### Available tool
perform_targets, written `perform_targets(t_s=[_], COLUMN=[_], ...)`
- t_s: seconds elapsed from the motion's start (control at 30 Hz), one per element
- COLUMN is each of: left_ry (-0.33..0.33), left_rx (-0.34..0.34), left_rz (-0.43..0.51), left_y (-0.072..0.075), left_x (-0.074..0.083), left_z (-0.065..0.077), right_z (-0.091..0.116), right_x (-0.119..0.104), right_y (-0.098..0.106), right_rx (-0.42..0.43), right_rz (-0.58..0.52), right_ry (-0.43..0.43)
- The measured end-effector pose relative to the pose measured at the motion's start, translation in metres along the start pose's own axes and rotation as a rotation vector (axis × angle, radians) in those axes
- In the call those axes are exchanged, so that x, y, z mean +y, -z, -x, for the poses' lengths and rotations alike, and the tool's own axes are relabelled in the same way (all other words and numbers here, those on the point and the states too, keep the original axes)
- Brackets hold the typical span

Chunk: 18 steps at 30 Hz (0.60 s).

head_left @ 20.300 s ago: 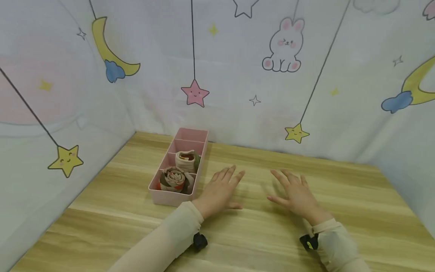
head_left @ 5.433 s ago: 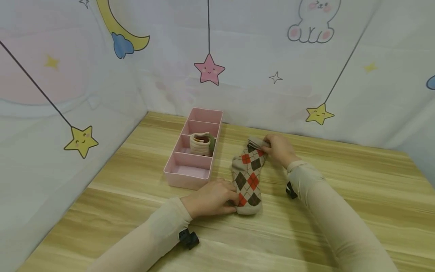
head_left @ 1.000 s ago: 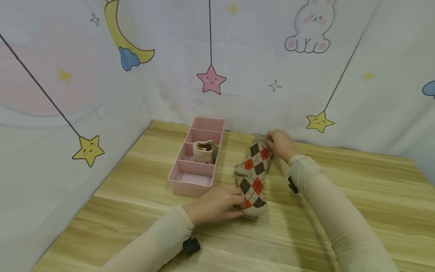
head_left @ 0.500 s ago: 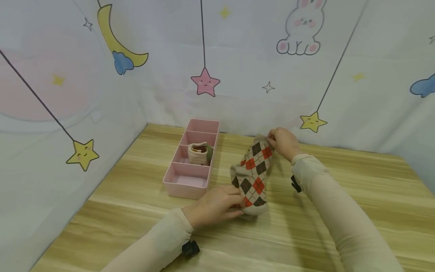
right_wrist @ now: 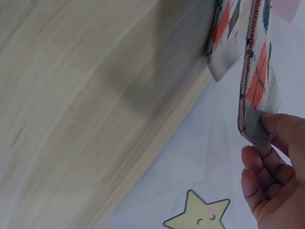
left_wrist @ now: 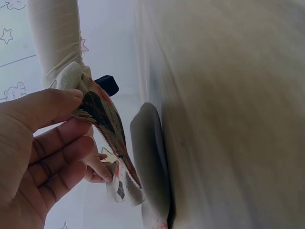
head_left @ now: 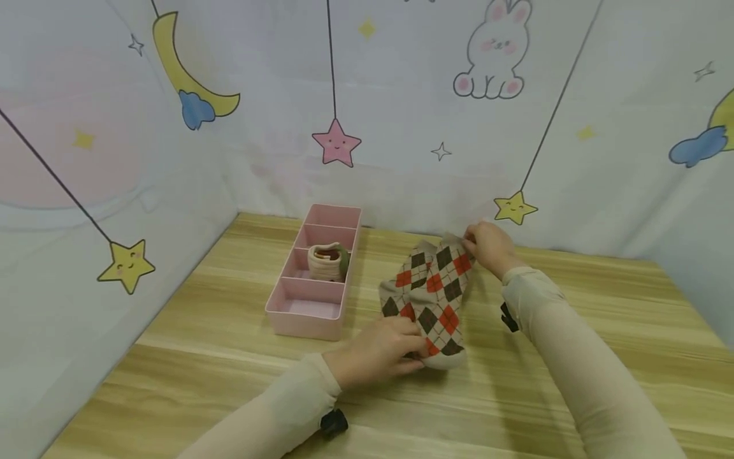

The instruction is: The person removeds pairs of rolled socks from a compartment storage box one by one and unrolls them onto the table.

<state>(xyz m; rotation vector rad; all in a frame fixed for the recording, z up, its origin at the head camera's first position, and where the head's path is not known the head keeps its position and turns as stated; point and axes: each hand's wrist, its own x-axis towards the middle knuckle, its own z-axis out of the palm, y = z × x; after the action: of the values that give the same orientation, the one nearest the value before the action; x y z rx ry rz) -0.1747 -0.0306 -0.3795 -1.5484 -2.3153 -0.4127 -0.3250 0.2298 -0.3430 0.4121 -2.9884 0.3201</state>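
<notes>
Pinched at both ends, a beige argyle sock [head_left: 444,315] with red and dark diamonds is stretched above the table. My left hand [head_left: 378,350] holds its toe end between thumb and index finger, the other fingers loosely bent. At the far end, my right hand [head_left: 493,245] pinches the grey cuff. A second matching sock [head_left: 404,277] lies on the table to its left, partly covered by the lifted one. In the left wrist view, the lifted sock [left_wrist: 102,112] is raised over the lower sock [left_wrist: 150,157]. The right wrist view shows the cuff [right_wrist: 257,131] between thumb and fingers.
Left of the socks stands a pink divided box [head_left: 306,325]. One inner compartment holds a cream and green rolled bundle [head_left: 325,262]; the front compartment is bare. A printed cloth wall [head_left: 395,191] closes off the back of the wooden table [head_left: 201,357].
The rolled argyle bundle left the box's front compartment and now lies unrolled. Its folded cuff was straightened. In the last second the upper sock was drawn rightward off its mate, exposing it.
</notes>
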Motion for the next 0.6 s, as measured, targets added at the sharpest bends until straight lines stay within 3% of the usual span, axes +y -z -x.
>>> perform_targets(t_s=[0.6], left_ry=[-0.017], left_rx=[-0.132], left_rz=[-0.005], left_y=[-0.014], left_x=[0.009], left_z=[-0.013], right_z=[0.022], right_x=[0.028], right_y=[-0.02], right_rx=[-0.044], right_rz=[-0.019], right_ry=[-0.057])
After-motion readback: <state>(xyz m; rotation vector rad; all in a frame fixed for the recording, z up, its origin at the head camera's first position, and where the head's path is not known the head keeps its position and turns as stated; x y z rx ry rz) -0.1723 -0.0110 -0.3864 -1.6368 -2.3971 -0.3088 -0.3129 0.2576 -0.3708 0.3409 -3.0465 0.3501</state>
